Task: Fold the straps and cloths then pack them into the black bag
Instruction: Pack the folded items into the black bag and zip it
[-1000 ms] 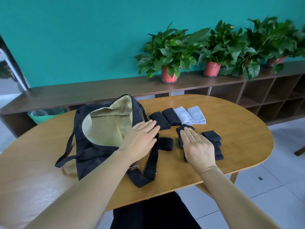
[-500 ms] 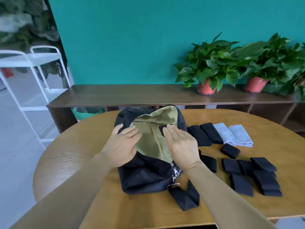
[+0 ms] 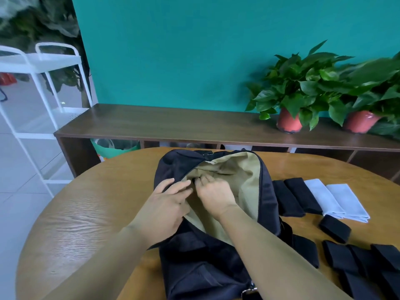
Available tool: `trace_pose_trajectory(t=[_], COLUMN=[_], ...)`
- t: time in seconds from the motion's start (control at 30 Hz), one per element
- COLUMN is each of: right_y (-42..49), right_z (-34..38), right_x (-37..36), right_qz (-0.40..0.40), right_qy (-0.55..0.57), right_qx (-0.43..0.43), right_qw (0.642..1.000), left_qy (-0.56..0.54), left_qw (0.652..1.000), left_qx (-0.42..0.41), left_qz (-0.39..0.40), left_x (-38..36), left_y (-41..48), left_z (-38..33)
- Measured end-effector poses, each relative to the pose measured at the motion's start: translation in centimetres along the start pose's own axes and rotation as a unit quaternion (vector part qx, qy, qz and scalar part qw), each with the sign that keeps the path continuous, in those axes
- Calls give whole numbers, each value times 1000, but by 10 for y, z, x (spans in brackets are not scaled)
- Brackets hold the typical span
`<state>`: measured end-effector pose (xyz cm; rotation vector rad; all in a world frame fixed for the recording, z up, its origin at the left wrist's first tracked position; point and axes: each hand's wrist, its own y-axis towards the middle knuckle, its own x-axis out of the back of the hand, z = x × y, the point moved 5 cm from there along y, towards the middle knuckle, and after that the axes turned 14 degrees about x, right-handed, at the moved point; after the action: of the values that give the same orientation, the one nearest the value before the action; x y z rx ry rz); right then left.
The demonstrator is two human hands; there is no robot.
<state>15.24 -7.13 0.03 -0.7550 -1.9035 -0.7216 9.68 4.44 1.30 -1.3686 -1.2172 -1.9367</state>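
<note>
The black bag (image 3: 207, 263) lies open in the middle of the round wooden table (image 3: 91, 215), its tan lining showing. My left hand (image 3: 166, 206) grips the left edge of the opening. My right hand (image 3: 214, 195) is inside the opening, fingertips closed on a small black folded strap (image 3: 195, 181) that is mostly hidden. To the right of the bag lie two black folded cloths (image 3: 295, 197) and two light grey folded cloths (image 3: 337, 200). Several black folded straps (image 3: 339, 255) lie nearer me at the right edge.
Behind the table runs a long dark wooden sideboard (image 3: 173, 124) with potted plants (image 3: 290, 122) on its right end. A green bin (image 3: 114, 148) stands under it. A white metal rack (image 3: 43, 87) is at the far left.
My right hand has gone from over the lining down into the bag with the black strap. My left hand has closed on the edge of the opening. The view has moved closer.
</note>
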Motion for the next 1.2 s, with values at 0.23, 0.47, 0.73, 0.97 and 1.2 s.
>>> trace_pose_trajectory(t=[0.23,0.47,0.73,0.97,1.2], right_y=[15,11,10,16,-4], right_z=[2,-2,12,8,3], right_x=[-44,-39,-47,-39,-10], right_qz=[76,131,231,242,183], right_qy=[0,126,152,192,189], right_qx=[-1,-32,-42,-61,-68], right_qw=[997,983,960,949,962], left_qy=[-28,-33,-5,17,17], left_qw=[1000,999,1000,999,999], left_qx=[0,2,18,27,29], left_qz=[2,-7,13,17,35], left_x=[-13,-22,-27,-28,-11], left_y=[-1,-4,-13,-13,-15], left_z=[8,8,9,11,-3])
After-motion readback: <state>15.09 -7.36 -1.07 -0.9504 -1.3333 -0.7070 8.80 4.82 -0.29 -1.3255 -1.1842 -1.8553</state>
